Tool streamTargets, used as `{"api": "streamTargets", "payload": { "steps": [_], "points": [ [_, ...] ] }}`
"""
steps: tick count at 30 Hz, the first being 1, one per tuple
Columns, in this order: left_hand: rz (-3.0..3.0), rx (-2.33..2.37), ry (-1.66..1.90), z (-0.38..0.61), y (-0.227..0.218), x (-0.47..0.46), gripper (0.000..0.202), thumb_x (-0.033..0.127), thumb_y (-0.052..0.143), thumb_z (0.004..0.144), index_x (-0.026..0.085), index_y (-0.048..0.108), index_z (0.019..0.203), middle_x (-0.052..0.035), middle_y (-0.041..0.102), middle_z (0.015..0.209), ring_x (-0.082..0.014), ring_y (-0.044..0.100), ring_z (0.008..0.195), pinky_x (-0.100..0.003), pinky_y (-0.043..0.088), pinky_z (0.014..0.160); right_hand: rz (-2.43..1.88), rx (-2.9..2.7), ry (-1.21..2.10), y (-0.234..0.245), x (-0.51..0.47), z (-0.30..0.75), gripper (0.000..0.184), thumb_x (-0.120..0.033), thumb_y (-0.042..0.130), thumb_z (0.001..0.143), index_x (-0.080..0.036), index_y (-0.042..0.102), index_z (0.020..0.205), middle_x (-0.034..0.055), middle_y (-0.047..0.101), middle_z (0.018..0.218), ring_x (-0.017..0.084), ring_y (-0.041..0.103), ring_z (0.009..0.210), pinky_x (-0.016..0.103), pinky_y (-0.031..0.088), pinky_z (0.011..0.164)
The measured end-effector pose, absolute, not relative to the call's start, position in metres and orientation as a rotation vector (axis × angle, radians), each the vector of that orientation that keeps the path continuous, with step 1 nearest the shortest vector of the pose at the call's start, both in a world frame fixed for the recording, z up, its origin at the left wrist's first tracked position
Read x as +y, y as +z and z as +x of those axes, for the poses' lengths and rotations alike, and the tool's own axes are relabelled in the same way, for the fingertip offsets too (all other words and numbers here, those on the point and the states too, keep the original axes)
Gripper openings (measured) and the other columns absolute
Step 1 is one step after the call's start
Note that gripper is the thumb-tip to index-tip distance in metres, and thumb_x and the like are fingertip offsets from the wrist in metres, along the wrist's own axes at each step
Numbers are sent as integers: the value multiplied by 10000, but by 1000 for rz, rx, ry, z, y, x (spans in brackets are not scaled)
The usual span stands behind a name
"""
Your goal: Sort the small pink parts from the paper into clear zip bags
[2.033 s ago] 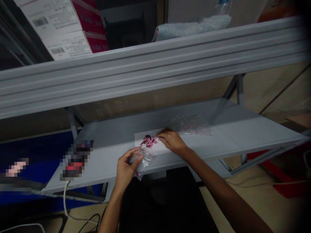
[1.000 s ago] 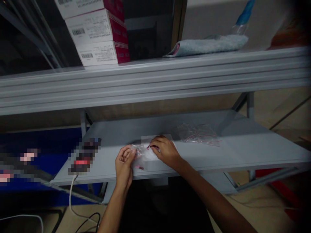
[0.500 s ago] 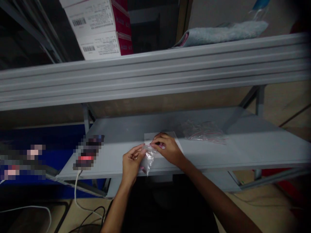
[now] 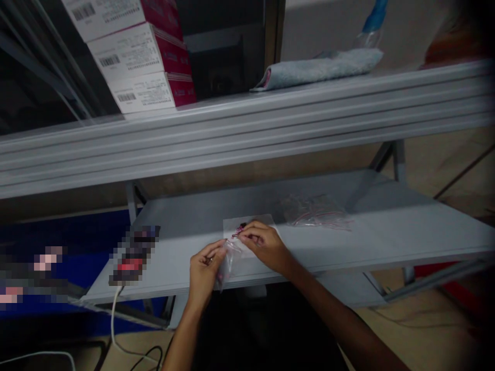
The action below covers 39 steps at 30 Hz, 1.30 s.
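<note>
My left hand (image 4: 206,262) pinches the upper edge of a small clear plastic bag (image 4: 229,263), which hangs over the shelf's front edge. Something small and pinkish shows faintly low in the bag. Close to the bag's mouth is my right hand (image 4: 264,246), its fingers closed on a small pink-and-dark piece (image 4: 242,227) whose exact kind I cannot make out. Beneath both hands lies a pale, flat sheet (image 4: 231,222), partly covered by them. To the right, a larger clear bag (image 4: 315,211) holds several thin reddish strips.
The grey shelf (image 4: 371,206) carries a blurred-out device (image 4: 135,255) with a white cable at its left end. Above runs a ribbed metal rail (image 4: 240,129) with stacked white-and-red boxes (image 4: 143,93), a folded light-blue cloth (image 4: 317,69) and a blue-topped bottle (image 4: 373,26).
My right fingers have come off the bag's edge and now hold the pink-and-dark piece out by its mouth. My left hand keeps its pinch on the bag. The whole view has shifted slightly.
</note>
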<state>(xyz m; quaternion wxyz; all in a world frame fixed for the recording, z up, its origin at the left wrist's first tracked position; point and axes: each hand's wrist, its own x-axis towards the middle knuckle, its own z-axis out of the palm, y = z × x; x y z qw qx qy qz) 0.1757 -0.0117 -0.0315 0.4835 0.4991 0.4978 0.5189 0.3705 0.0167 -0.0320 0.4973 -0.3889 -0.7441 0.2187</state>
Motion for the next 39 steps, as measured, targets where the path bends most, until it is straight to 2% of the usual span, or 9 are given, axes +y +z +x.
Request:
{"api": "streamTargets", "payload": {
  "steps": [12, 15, 19, 22, 26, 29, 31, 34, 39],
  "points": [
    [1037, 1084, 1372, 176, -36, -7, 443, 402, 799, 728, 140, 704, 1072, -21, 739, 763, -67, 528, 432, -163, 414, 370, -1192, -2346, 109, -35, 57, 347, 168, -169, 599, 915, -203, 762, 890, 95, 658, 1067, 208, 610, 1016, 287, 491, 818],
    [1014, 1086, 1370, 177, -36, -8, 450, 402, 801, 724, 143, 692, 1076, -30, 746, 795, -88, 572, 485, -160, 421, 366, -1111, -2184, 244, -35, 55, 352, 168, -193, 594, 926, -199, 761, 903, 91, 665, 1047, 198, 618, 1004, 294, 498, 839],
    [1083, 1101, 1308, 180, -37, -10, 443, 405, 790, 732, 149, 691, 1080, -48, 756, 843, -136, 625, 582, -173, 443, 358, -895, -1840, 698, -30, 48, 369, 198, -337, 632, 912, -176, 746, 913, 71, 664, 931, 173, 646, 844, 275, 529, 711],
    [1219, 1088, 1225, 183, -38, -12, 397, 379, 781, 748, 151, 716, 1067, -52, 759, 801, -157, 641, 603, -187, 463, 382, -795, -1838, 887, -27, 35, 380, 208, -381, 688, 868, -184, 751, 891, 79, 661, 955, 186, 648, 890, 282, 535, 723],
    [1371, 1073, 1165, 187, -36, -15, 324, 369, 753, 779, 168, 752, 1034, -100, 779, 938, -219, 702, 740, -213, 482, 423, -786, -1917, 925, -25, 13, 380, 208, -369, 622, 922, -208, 753, 899, 88, 656, 1047, 193, 632, 989, 299, 535, 789],
    [1357, 1086, 1177, 188, -33, -16, 323, 374, 744, 787, 177, 745, 1043, -104, 779, 960, -235, 708, 764, -254, 516, 485, -813, -1900, 949, -26, 1, 378, 297, -355, 483, 996, -212, 737, 940, 82, 674, 1000, 167, 650, 866, 277, 538, 706],
    [1351, 1074, 1197, 187, -31, -15, 311, 366, 747, 789, 172, 735, 1031, -93, 778, 913, -225, 704, 765, -280, 542, 584, -837, -1862, 935, -26, -3, 378, 256, -364, 519, 978, -218, 729, 964, 78, 687, 999, 159, 652, 792, 266, 532, 647],
    [1405, 1006, 1205, 184, -29, -13, 261, 342, 746, 799, 163, 730, 988, -81, 764, 906, -209, 693, 837, -290, 528, 752, -882, -1843, 825, -27, -6, 379, 161, -342, 625, 917, -219, 729, 911, 61, 705, 957, 179, 656, 849, 286, 532, 720],
    [1503, 1026, 1179, 178, -30, -14, 175, 330, 711, 837, 159, 736, 863, -56, 729, 856, -172, 643, 808, -258, 471, 764, -896, -1783, 975, -30, -8, 382, 101, -282, 653, 884, -200, 670, 941, 25, 666, 845, 142, 618, 734, 254, 496, 668]
  ]
}}
